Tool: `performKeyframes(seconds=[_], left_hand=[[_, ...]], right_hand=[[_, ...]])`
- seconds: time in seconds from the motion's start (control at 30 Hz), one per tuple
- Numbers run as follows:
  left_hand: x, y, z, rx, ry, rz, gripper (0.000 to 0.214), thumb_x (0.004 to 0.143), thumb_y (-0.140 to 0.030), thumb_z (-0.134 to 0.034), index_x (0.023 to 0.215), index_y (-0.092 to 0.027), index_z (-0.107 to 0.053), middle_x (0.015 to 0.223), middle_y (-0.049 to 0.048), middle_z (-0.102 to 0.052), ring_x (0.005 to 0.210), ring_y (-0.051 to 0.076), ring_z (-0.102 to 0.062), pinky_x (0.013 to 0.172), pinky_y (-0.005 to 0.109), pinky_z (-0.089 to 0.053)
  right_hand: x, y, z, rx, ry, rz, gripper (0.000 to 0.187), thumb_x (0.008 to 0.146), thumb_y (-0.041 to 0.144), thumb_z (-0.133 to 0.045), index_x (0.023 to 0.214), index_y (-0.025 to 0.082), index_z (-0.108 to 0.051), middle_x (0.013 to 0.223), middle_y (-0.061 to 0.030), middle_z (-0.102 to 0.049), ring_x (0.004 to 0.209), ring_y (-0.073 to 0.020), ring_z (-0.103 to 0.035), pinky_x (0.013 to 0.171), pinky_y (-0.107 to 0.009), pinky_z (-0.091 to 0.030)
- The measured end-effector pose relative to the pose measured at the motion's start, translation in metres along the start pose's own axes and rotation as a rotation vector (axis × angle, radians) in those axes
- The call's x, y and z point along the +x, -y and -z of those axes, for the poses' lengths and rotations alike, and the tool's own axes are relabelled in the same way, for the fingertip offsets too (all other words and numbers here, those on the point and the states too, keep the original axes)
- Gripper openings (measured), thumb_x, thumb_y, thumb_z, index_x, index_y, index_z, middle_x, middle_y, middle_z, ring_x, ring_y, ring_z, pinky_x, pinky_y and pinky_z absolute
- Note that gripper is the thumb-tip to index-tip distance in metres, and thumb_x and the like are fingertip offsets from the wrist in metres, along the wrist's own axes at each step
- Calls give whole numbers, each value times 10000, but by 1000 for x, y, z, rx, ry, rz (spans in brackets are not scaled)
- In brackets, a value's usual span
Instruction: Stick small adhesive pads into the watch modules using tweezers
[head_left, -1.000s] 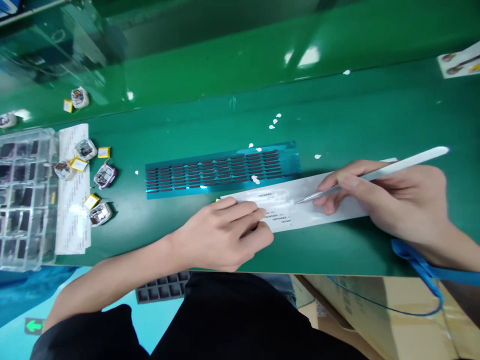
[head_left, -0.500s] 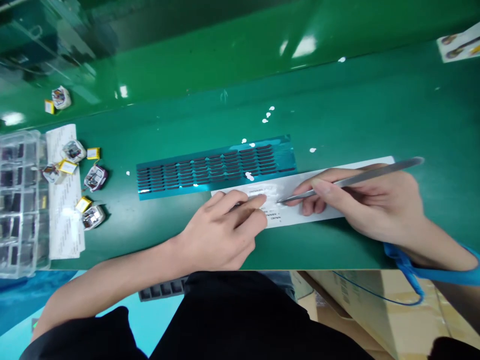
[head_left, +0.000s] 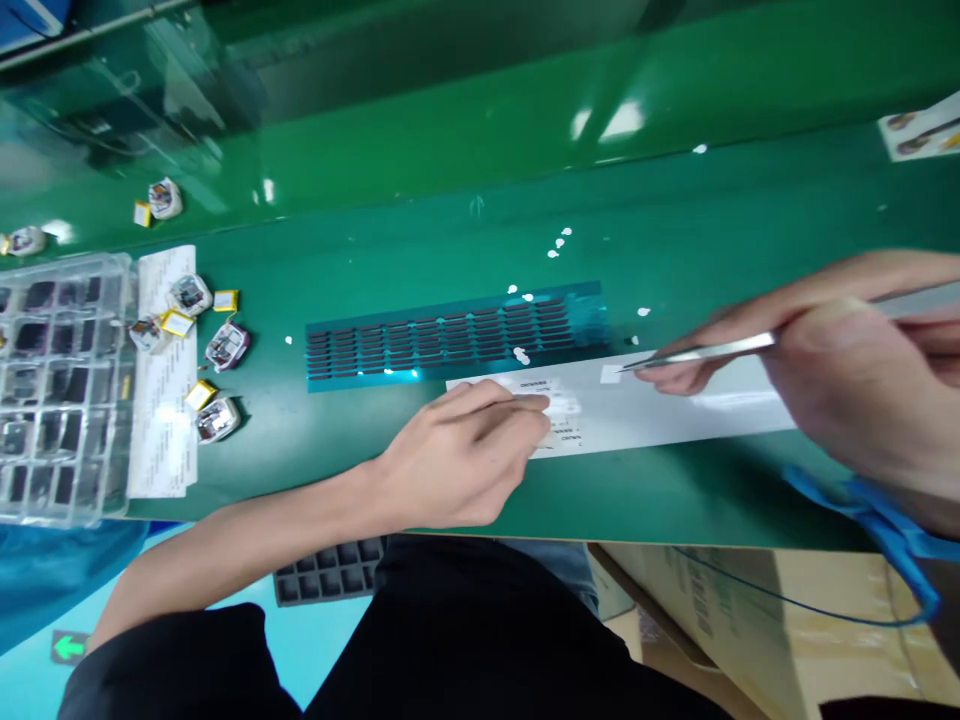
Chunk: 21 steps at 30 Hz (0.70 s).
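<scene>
My left hand rests over the left end of a white label sheet, its fingers bent and pressed together. What lies between those fingers is hidden. Printed labels show on the sheet just beside the fingertips. In my right hand are metal tweezers, pointing left, and the hand is blurred. A small white label is at the tweezers' tip, over the sheet's upper edge; I cannot tell whether it is gripped or touching the sheet. Behind the sheet lies a blue film strip with rows of dark narrow pieces.
Small white round stickers are scattered on the green table. To the left are a clear compartment box, a printed paper strip and several opened devices with yellow batteries. A blue wrist strap trails from my right wrist.
My right hand and the tweezers have moved right and up, away from the printed labels. A small white label now shows at their tip. My left hand stays on the sheet.
</scene>
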<state>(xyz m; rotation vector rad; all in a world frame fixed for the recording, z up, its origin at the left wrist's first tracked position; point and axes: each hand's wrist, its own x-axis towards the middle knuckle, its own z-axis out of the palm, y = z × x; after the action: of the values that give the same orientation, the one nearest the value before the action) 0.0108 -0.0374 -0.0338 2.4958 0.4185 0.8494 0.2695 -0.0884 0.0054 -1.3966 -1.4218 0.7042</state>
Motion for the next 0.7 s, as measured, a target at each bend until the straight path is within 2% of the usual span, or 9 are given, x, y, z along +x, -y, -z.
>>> performKeyframes(seconds=[0.07, 0.13, 0.2, 0.27, 0.37, 0.43, 0.57, 0.7], left_hand=[[1, 1, 3, -234, -129, 134, 120, 1048, -120, -610, 1128, -110, -699, 1064, 88, -844, 831, 140, -767, 740, 248, -612], [4, 2, 8, -408, -203, 292, 133, 1039, -145, -680, 1164, -123, -720, 975, 45, -840, 687, 86, -743, 660, 185, -596], [7, 2, 12, -474, -246, 404, 143, 1039, -163, -687, 1168, -136, -745, 933, 27, -834, 621, 73, -718, 622, 179, -589], [8, 3, 14, -474, -265, 476, 191, 1038, -167, -663, 1202, -142, -757, 1008, 48, -842, 665, 87, -731, 628, 197, -599], [8, 4, 14, -518, -208, 558, 302, 1015, -139, -611, 1294, -137, -727, 1202, 98, -824, 817, 131, -772, 652, 225, -620], [7, 3, 13, -630, -147, 588, 355, 1003, -125, -591, 1344, -132, -691, 1238, 112, -807, 831, 141, -777, 649, 234, -636], [4, 0, 12, -829, -86, 600, 392, 1012, -167, -626, 1401, -131, -646, 1125, 104, -805, 755, 147, -775, 664, 260, -677], [3, -2, 12, -869, -58, 619, 419, 1017, -203, -648, 1431, -139, -631, 1090, 105, -805, 773, 173, -785, 703, 295, -700]], right_hand=[[8, 11, -8, 4, -40, 22, 274, 1040, 536, -728, 903, 311, -804, 862, -67, -791, 698, -202, -746, 643, -395, -664], [15, 18, -17, 30, -12, 55, 248, 1059, 489, -710, 906, 310, -787, 865, -51, -787, 700, -195, -753, 607, -374, -648], [19, 19, -25, 71, 45, 98, 247, 1077, 402, -689, 878, 292, -787, 875, -40, -787, 682, -171, -753, 578, -334, -634], [19, 16, -29, 120, 89, 105, 240, 1076, 337, -685, 877, 277, -804, 877, -41, -786, 656, -157, -746, 562, -308, -631], [15, 10, -31, 155, 115, 77, 226, 1069, 320, -693, 894, 276, -828, 865, -50, -791, 635, -167, -750, 550, -300, -642], [13, 10, -33, 147, 137, 85, 250, 1069, 324, -694, 865, 272, -829, 880, -52, -803, 650, -170, -766, 571, -286, -657], [13, 13, -38, 147, 173, 24, 248, 1064, 396, -711, 889, 258, -822, 836, -35, -803, 670, -166, -785, 612, -252, -674], [13, 13, -39, 198, 188, 4, 253, 1048, 385, -726, 849, 257, -816, 860, -32, -808, 651, -168, -780, 615, -255, -683]])
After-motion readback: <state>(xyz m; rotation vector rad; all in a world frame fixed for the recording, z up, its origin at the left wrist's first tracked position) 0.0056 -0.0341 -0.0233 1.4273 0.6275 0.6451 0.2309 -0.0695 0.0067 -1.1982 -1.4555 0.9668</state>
